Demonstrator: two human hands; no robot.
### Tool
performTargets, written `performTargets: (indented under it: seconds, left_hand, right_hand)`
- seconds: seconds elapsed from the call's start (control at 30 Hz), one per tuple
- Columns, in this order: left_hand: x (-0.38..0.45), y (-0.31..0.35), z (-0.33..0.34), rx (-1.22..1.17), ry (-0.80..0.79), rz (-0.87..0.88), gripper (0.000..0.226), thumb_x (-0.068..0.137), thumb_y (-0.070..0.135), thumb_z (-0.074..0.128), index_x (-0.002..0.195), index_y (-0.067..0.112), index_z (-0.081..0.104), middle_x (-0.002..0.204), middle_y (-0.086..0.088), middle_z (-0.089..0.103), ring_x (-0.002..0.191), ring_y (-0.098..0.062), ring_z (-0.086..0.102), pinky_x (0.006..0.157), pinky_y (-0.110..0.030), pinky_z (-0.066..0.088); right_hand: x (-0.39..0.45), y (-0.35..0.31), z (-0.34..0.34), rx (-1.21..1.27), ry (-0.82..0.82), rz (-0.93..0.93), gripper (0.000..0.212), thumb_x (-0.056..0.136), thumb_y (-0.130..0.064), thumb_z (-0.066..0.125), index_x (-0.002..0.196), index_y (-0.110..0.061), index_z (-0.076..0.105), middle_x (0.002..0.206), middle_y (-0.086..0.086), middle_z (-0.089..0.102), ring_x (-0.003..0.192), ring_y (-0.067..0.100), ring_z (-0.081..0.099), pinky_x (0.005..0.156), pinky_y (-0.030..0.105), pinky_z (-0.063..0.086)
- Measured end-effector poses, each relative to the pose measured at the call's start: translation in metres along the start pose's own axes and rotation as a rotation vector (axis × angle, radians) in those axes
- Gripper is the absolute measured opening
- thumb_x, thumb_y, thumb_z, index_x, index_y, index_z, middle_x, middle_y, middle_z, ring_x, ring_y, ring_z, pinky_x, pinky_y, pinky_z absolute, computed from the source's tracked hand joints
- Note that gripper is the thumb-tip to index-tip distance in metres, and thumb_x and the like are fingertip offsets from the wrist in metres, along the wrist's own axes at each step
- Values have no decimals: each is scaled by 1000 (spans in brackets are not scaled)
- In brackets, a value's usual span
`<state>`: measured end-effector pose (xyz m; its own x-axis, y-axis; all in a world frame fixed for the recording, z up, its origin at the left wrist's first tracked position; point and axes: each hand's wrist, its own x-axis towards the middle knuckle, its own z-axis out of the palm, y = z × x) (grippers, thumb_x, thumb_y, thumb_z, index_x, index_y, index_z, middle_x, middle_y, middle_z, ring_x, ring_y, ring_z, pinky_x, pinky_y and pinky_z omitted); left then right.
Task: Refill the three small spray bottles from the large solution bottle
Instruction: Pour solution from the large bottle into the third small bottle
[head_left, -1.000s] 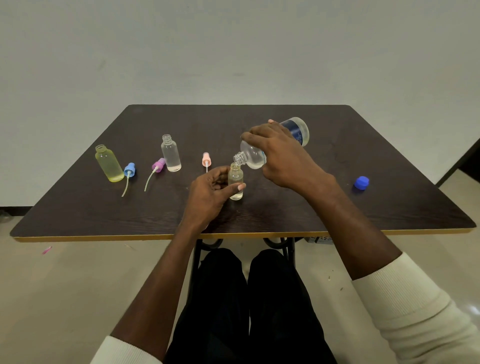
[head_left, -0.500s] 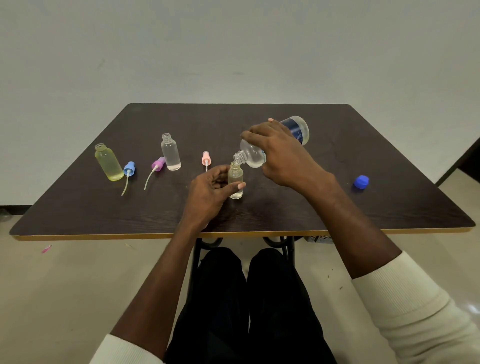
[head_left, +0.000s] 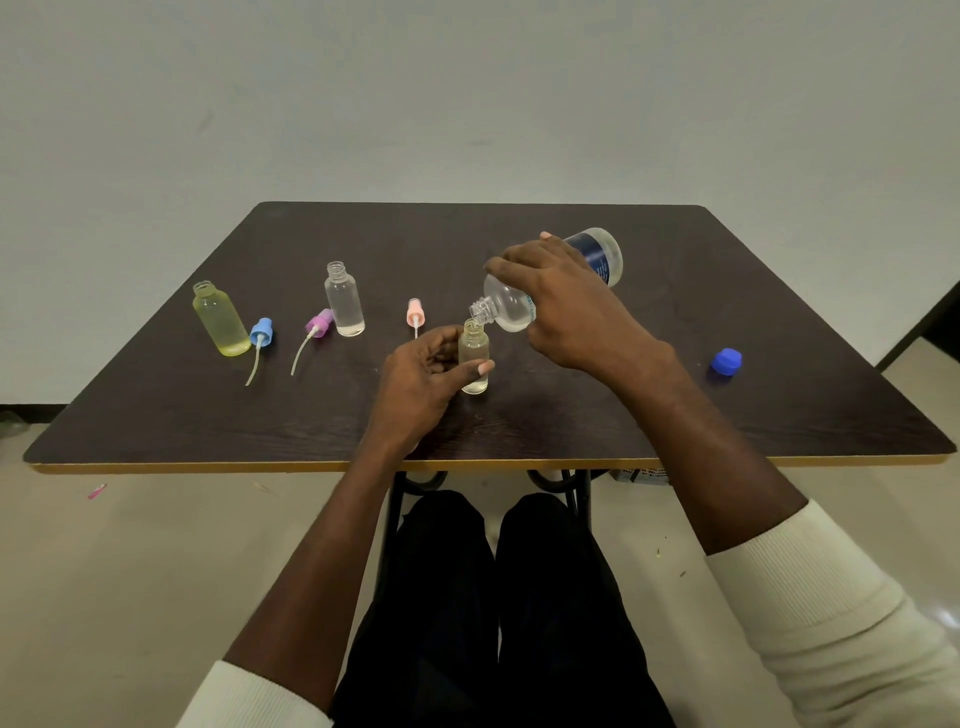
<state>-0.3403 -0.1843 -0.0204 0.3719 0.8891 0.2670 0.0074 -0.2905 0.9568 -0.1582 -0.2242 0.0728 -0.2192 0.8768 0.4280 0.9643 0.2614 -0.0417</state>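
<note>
My right hand (head_left: 563, 306) grips the large clear solution bottle (head_left: 506, 310) with a blue label, tipped down to the left so its open neck sits just over the mouth of a small clear bottle (head_left: 474, 358). That small bottle stands upright on the dark table (head_left: 571, 415), held between the thumb and fingers of my left hand (head_left: 421, 384). Some liquid shows at its bottom. A second small clear bottle (head_left: 344, 301) and a small yellow bottle (head_left: 221, 319) stand open to the left.
Three spray heads lie on the table: blue (head_left: 261, 332), purple (head_left: 318, 323) and pink (head_left: 415, 313). The blue cap (head_left: 725, 361) of the large bottle rests at the right. My legs are under the table's front edge.
Hardly anything moved; the large bottle stays tipped over the small bottle that my left hand holds.
</note>
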Motion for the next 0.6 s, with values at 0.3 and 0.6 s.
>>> performTargets:
  seconds: [0.3,0.6]
  left_hand:
    - [0,0,0,0,5,-2,40,82,15,83,120,19,70,108,-1,78,104,-17,74,97,-38,58]
    - [0,-2,0,8,16,-13,42,82,15,84,122,13,70,108,-2,78,103,-18,74,97,-40,58]
  right_hand:
    - [-1,0,0,4,0,9,70,77,0,69,142,-16,47,142,8,50,136,26,38,120,38,12]
    - [-2,2,4,35,-7,38,69,77,0,69,141,-17,48,142,7,50,137,26,38,121,40,14]
